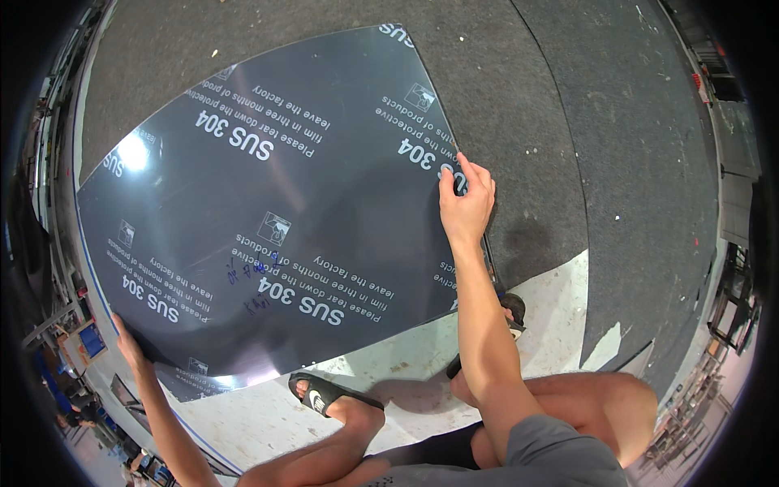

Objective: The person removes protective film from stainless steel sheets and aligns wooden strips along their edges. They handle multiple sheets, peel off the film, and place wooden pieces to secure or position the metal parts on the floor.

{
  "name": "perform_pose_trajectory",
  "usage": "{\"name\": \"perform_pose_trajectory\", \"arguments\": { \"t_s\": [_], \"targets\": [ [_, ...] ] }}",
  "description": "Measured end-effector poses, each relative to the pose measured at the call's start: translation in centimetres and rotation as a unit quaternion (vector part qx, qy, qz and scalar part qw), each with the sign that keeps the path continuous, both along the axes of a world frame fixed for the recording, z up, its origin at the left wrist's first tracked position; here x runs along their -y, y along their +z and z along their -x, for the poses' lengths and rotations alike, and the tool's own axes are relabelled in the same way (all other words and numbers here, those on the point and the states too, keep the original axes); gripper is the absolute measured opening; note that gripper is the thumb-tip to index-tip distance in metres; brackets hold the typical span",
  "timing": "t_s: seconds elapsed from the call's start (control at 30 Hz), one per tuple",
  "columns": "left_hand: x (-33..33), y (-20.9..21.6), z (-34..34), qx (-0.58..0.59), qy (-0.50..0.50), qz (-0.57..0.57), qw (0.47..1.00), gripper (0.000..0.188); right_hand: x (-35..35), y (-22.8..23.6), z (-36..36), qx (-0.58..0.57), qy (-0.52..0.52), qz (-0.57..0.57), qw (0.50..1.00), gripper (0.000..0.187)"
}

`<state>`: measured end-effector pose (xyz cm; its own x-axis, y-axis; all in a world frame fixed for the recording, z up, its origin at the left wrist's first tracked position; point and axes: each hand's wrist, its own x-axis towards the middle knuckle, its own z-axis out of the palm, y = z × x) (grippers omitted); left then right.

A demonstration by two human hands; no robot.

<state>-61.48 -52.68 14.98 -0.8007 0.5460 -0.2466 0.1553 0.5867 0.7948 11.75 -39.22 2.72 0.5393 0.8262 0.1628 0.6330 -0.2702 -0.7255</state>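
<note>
Sheet [349, 195] (dark, w/ pale print), spread before a crouching person. L hand [128, 345] is at the sheet's L edge, nr the near corner; its grip is seen side-on, so can't tell if it pinches. R hand [466, 203] is at the R edge, grip w/ thumb and index spread apart. Opposite edges are prob. chosen for balance, the sheet being too wide for one hand. Mat [519, 97], grey, extends past the far and R edges, prob. giving sliding room; the near edge is tighter, w/ L sandal [324, 398] just beside it and R sandal [516, 308] off the near R corner.
</note>
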Motion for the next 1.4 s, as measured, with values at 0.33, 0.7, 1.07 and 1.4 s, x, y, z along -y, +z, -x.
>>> {"name": "perform_pose_trajectory", "arguments": {
  "t_s": [0.33, 0.7, 1.07, 1.4],
  "targets": [
    [0.0, -1.2, -0.5, 0.005, 0.001, 0.048, 0.999, 0.099, 0.0, 1.3, 0.0, 0.039, 0.009, 0.023, 0.999, 0.043],
    [-0.4, -5.7, 0.7, -0.059, -0.088, 0.173, 0.979, 0.094, 1.6, 2.9, 2.4, 0.169, 0.015, 0.071, 0.983, 0.064],
    [-1.0, -6.8, -0.1, 0.002, -0.089, 0.154, 0.984, 0.090, 1.7, 4.1, 3.4, 0.214, 0.002, 0.081, 0.973, 0.071],
    [-0.8, -6.3, -1.7, -0.006, -0.049, 0.151, 0.987, 0.095, -10.0, 7.8, 7.4, 0.157, 0.177, -0.034, 0.971, 0.076]
  ]
}}
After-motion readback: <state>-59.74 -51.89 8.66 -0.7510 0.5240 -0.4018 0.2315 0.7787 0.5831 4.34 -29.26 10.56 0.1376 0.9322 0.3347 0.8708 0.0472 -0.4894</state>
